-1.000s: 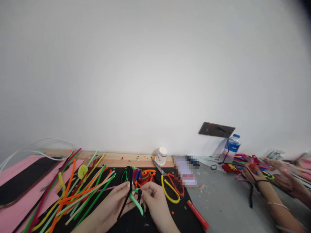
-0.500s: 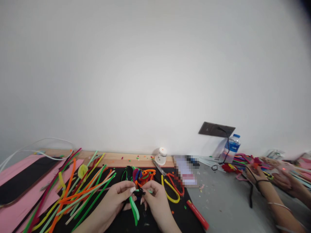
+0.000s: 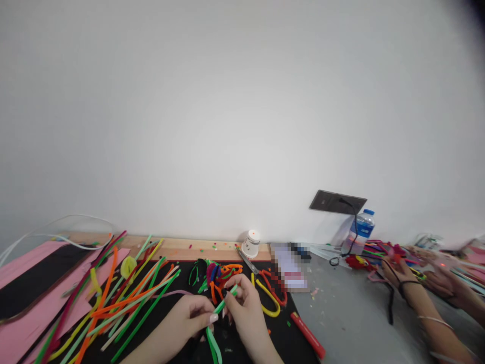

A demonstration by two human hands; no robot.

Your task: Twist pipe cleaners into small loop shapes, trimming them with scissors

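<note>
Between my two hands runs a light green fuzzy stem [image 3: 214,345], its lower ends hanging over the black mat [image 3: 178,349]. My left hand [image 3: 195,316] pinches it between thumb and fingers. Slightly higher and to the right, my right hand [image 3: 244,306] is closed on its upper part, with the green tip showing above the thumb. Small dark bits near the right fingertips are too small to make out. Just behind the hands lies a bundle of orange, blue and red stems [image 3: 214,273]. Many loose coloured stems [image 3: 140,298] spread to the left.
Scissors with yellow and red handles [image 3: 271,298] lie right of my hands, near a white paper cup [image 3: 250,244]. A red tube [image 3: 307,335] rests at the mat's right edge. Farther right are a water bottle [image 3: 361,232] and another person's hands [image 3: 397,275].
My hands have moved slightly apart, the right one upward and the left one a little lower. The green stem now stretches diagonally between them, and the black piece between the fingertips no longer shows clearly.
</note>
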